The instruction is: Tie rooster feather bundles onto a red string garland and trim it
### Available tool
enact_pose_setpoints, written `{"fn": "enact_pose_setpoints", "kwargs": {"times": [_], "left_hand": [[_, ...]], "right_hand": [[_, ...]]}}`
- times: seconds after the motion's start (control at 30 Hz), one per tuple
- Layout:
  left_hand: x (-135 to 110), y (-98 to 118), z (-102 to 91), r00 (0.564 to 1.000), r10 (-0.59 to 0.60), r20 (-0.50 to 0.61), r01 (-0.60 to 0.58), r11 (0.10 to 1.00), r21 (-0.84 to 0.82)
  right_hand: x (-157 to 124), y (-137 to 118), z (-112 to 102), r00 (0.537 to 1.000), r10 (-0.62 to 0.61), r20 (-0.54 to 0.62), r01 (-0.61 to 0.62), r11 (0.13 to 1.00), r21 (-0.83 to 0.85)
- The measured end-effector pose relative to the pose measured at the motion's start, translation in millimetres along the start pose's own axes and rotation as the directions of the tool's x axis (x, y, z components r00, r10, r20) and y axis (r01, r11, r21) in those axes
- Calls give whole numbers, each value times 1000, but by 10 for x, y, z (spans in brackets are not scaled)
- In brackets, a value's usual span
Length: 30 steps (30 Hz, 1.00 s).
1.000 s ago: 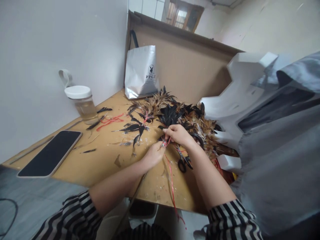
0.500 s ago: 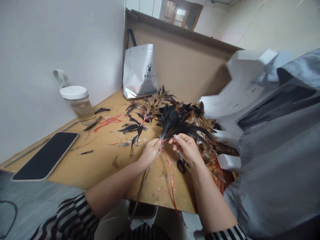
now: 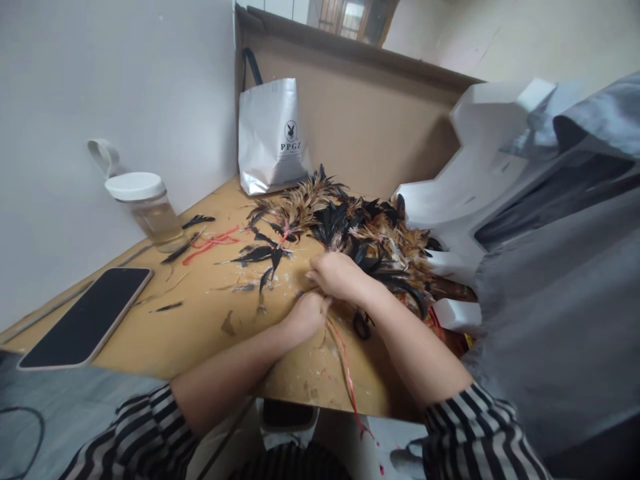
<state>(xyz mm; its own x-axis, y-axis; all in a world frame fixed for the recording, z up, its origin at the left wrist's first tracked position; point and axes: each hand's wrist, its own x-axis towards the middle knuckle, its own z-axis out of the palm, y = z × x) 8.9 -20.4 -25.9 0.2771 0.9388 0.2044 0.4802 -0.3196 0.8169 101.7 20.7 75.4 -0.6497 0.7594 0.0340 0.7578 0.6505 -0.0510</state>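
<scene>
Lying far left of the fingers on the bare wooden tabletop are 1 black flat smartphone and, behind it, 1 clear plastic jar with a white lid. Nearer, loose red strings and 1 small tied cluster of black feathers rest just left of the hands. 1 white paper bag printed PPGZ stands well behind them. The left hand is curled shut low on the table, its fingertips hidden, with 1 long red string running down from it over the table edge. Touching it from above, the right hand has its fingers bent and closed on the stems of the heaped black and tan feathers, which spread behind and right of it. 1 black scissor handle peeks out under the right wrist.
</scene>
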Motion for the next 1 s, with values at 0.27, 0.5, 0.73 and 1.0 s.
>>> {"fn": "enact_pose_setpoints", "kwargs": {"times": [0.27, 0.5, 0.73, 1.0], "left_hand": [[-116, 194, -75, 997, -47, 60, 31, 972, 232], [-143, 224, -54, 979, -191, 70, 151, 914, 377], [-132, 150, -60, 995, -97, -3, 96, 976, 197], [75, -30, -193, 972, -222, 75, 214, 710, -671]], "right_hand": [[359, 312, 188, 870, -175, 460, 178, 983, 38], [384, 192, 217, 757, -88, 647, 190, 978, -88], [491, 331, 232, 784, -49, 619, 38, 999, 30], [5, 256, -154, 867, 224, -445, 34, 864, 502]]}}
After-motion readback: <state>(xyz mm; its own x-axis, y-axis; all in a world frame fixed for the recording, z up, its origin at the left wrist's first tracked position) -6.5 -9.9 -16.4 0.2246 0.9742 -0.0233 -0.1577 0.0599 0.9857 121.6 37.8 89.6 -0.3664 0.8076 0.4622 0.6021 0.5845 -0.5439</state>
